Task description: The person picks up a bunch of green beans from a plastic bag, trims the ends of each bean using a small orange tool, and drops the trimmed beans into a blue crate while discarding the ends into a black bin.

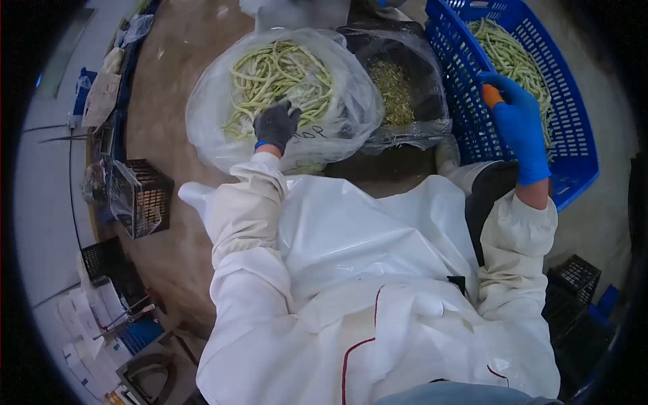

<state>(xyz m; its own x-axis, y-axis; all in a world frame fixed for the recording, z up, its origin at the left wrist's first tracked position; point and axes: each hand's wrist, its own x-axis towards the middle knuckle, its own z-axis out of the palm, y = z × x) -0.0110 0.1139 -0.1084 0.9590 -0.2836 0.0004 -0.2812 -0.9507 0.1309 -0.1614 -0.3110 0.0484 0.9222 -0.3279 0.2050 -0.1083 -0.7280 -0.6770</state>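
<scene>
Long green beans lie in a clear plastic bag in front of me. My left hand, in a dark grey glove, reaches onto the beans at the bag's near side; what its fingers hold, if anything, is too small to tell. My right hand, in a blue glove, is wrapped round an orange handle over the near left part of a blue crate. More green beans fill part of that crate. The rest of the tool with the orange handle is hidden.
Between bag and crate stands a plastic-lined dark container with small green trimmings. A black crate sits at the left, with another dark crate at the lower right. Papers and boxes lie at the lower left.
</scene>
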